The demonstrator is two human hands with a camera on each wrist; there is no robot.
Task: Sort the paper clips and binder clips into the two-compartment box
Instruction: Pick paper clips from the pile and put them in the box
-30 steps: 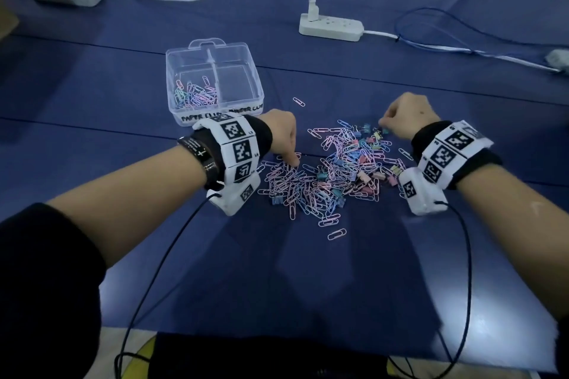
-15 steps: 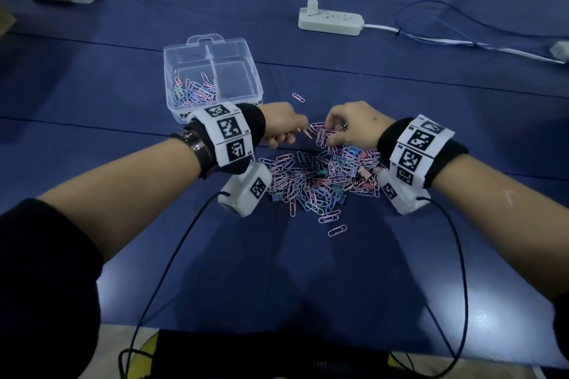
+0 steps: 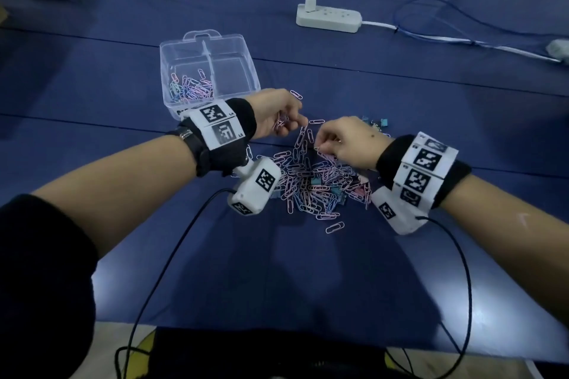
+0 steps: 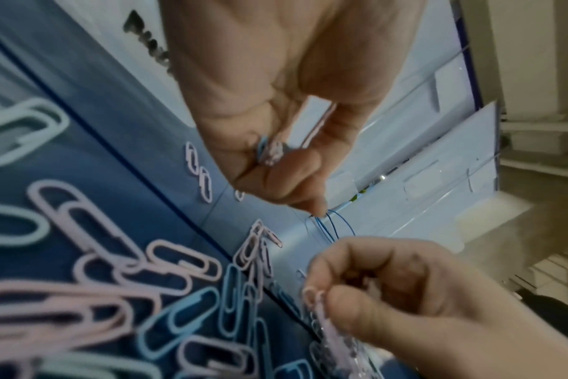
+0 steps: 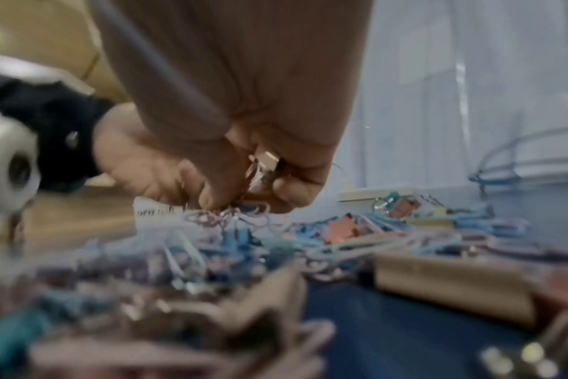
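**Both hands gathering paper clips at the far edge of the pile**

We see the left hand (image 3: 278, 114) with fingers curled round a small bunch of paper clips (image 3: 280, 124), lifted just off the blue tabletop (image 3: 308, 280). The left wrist view shows pink and blue clips pinched between thumb and fingers (image 4: 269, 151).

The right hand (image 3: 348, 140) is curled too, fingertips (image 5: 211, 202) down on the pile's far edge, pinching several pink clips (image 4: 321, 315). Half a second ago both hands sat at about the same spots, close together; a second ago they were well apart, left at the pile's left edge, right at its far right corner. So we log: hands converged, then stayed put.

The pile of paper clips and binder clips (image 3: 314, 184) lies mid-tabletop, between the wrists, unchanged in spread as far as we can tell. The two-compartment box (image 3: 243, 71) sits beyond the left hand, toward the far left. Its left compartment holds paper clips (image 3: 192, 88); the right one looks bare.

A white power strip (image 3: 329, 17) lies near the far edge.
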